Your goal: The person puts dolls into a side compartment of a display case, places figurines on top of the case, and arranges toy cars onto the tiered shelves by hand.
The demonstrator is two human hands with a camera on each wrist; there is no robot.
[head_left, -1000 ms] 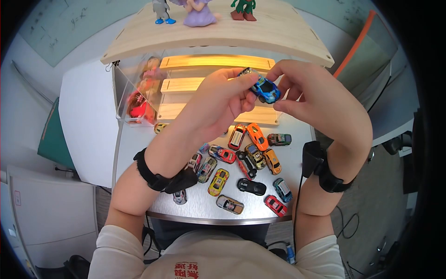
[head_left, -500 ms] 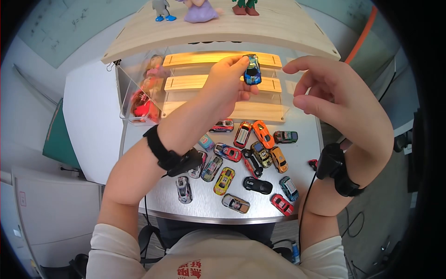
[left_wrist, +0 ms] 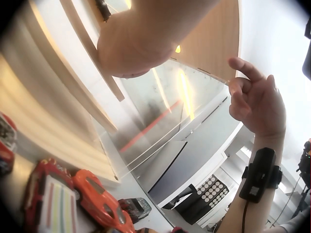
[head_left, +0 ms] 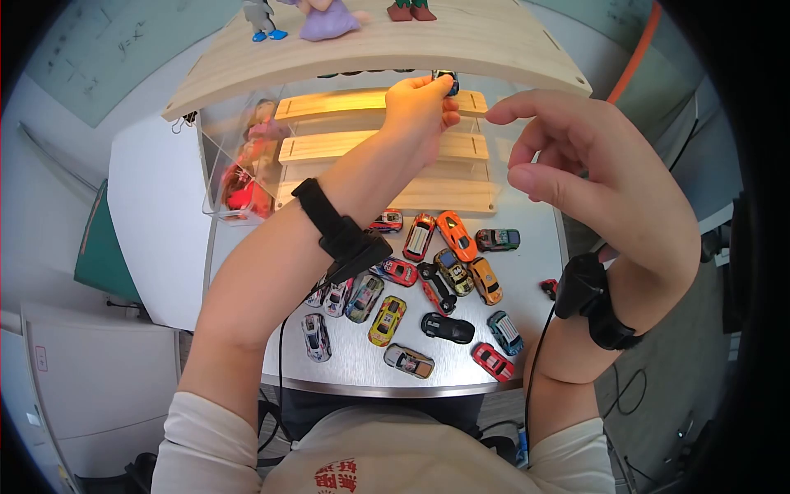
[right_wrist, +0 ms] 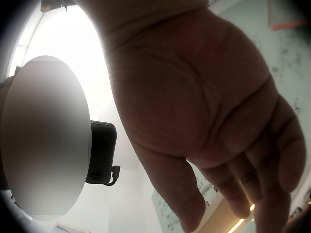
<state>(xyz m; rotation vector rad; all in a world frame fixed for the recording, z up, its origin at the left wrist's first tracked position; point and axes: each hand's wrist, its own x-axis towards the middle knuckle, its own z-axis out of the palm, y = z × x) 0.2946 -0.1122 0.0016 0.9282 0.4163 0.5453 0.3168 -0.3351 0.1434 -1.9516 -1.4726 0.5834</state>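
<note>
My left hand point(head_left: 420, 115) pinches a small blue toy car point(head_left: 447, 84) between thumb and fingers, at the back wooden step point(head_left: 329, 104) and just below the front edge of the top board point(head_left: 378, 70). That board overlaps the car's far end in the head view. In the left wrist view the left hand point(left_wrist: 131, 53) hides the car. To the right, my right hand point(head_left: 588, 156) hangs in the air with loosely bent fingers and nothing in them. Its bare palm point(right_wrist: 194, 97) fills much of the right wrist view.
Several toy cars lie on the metal table, among them an orange car point(head_left: 457, 236), a yellow car point(head_left: 387, 321) and a black car point(head_left: 448, 328). Figurines, one in a purple dress point(head_left: 329, 20), stand on the top board. A clear box point(head_left: 216, 193) with red items is left of the steps.
My left hand has drawn the blue car away from the right hand and carried it back toward the top board's underside. The right hand has released the car and moved right.
</note>
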